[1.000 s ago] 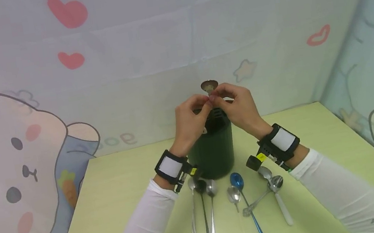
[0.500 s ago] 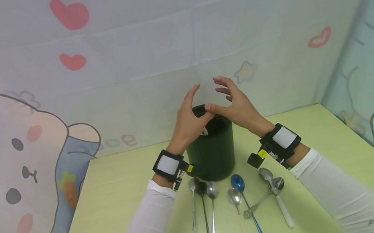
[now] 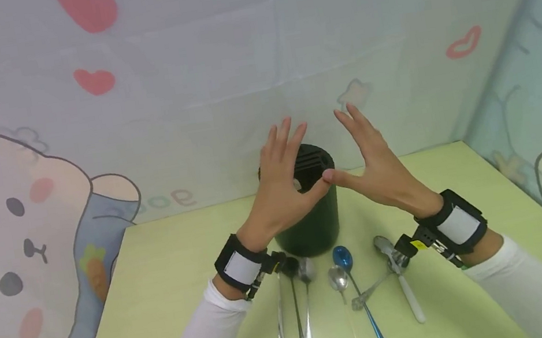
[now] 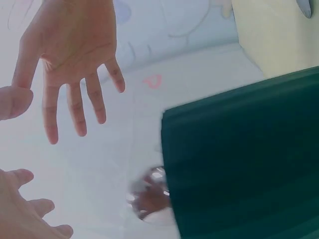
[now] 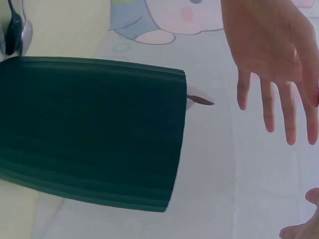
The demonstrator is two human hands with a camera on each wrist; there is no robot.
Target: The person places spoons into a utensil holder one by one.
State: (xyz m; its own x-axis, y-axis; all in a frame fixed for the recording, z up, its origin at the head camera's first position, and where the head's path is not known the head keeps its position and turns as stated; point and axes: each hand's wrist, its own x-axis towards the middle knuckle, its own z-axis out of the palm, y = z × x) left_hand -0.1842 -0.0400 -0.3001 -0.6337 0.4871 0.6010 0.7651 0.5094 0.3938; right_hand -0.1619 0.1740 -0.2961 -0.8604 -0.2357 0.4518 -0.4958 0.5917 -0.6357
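A dark green cylindrical holder (image 3: 312,234) stands upright at the back of the table. My left hand (image 3: 279,191) is spread above its left front, fingers pointing up and away. On the right, my right hand (image 3: 381,170) has straight fingers, and its thumb tip meets or nearly meets the left thumb in front of the rim. Neither hand holds anything. A shiny spoon bowl (image 4: 152,194) pokes out past the holder's rim in the left wrist view, blurred; the rest of that spoon is hidden inside. Slots show at the holder's top.
Several spoons lie before the holder: a black spoon (image 3: 296,305) and silver ones at left, a short silver spoon (image 3: 338,278) and a blue spoon (image 3: 343,259) mid-table, a white-handled spoon (image 3: 409,294) crossing another at right. A printed cloth (image 3: 204,74) hangs behind the table (image 3: 175,265).
The hands pinched a spoon above the holder, then let it go. The fingers have straightened and spread, and the right hand has moved right. The spoon's bowl no longer shows in the head view.
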